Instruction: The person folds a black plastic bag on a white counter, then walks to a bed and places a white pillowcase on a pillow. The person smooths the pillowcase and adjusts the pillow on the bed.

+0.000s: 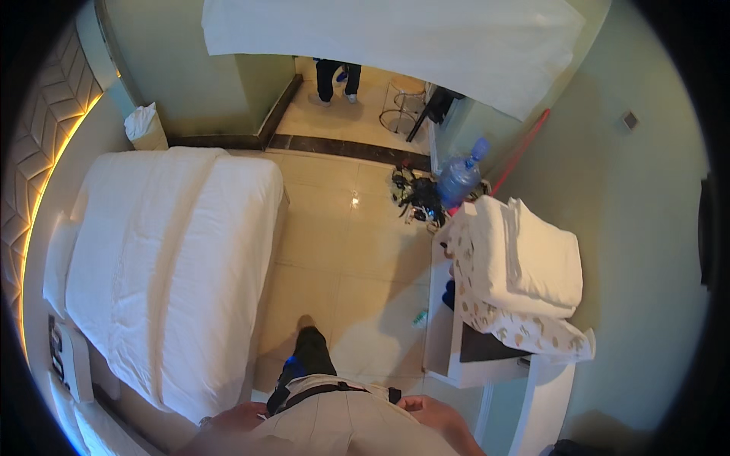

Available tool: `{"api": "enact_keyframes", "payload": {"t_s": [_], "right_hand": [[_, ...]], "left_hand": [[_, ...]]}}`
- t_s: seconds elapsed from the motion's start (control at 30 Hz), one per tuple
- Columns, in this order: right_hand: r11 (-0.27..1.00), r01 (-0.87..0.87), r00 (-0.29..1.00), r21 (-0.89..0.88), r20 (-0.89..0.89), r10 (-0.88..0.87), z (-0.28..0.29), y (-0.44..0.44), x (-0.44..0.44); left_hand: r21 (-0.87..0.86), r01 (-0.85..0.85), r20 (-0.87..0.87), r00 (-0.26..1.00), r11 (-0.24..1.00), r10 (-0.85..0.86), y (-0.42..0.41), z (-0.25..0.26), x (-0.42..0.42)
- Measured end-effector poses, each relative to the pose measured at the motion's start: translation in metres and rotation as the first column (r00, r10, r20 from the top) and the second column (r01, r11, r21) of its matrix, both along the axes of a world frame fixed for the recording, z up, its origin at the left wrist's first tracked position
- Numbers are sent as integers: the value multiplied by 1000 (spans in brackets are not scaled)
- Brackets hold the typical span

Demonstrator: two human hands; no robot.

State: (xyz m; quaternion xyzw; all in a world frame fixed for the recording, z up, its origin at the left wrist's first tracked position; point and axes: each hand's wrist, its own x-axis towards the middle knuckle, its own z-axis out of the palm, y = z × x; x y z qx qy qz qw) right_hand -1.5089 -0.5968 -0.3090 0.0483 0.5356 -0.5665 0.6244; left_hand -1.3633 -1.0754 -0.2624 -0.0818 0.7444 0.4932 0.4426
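Note:
At the lower edge, my left hand (244,417) is beside the left hip of my light beige shirt (342,419). A small white bit shows at its fingertips, too small to identify. On the other side, my right hand (428,409) has curled fingers against the shirt's right side, close to a black strap end (394,395). A black strap (319,390) runs across the waist. Whether either hand grips the cloth is hidden. One dark trouser leg (308,356) steps forward on the tiled floor (348,239).
Left stands a bed (171,256) with white bedding. Folded white bedding (530,256) is stacked on a white cabinet (442,347) at right. Beyond are a blue water bottle (458,179), tangled black gear (422,196), a red pole (520,151), a stool (406,85) and a person's legs (337,80).

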Motion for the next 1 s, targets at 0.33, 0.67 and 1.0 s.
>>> {"api": "enact_keyframes", "payload": {"t_s": [0.33,0.67,1.0], "right_hand": [[988,-134,989,-81,49,138,18,-178,-220],[989,-106,991,100,89,97,-51,-225,-462],[785,-610,776,107,-117,620,4,-364,-795]], "left_hand": [[139,-249,215,952,958,217,-133,3,-148],[241,-682,562,678,690,474,-197,-64,-330],[-103,-993,368,19,61,930,-166,-115,-482]]}}
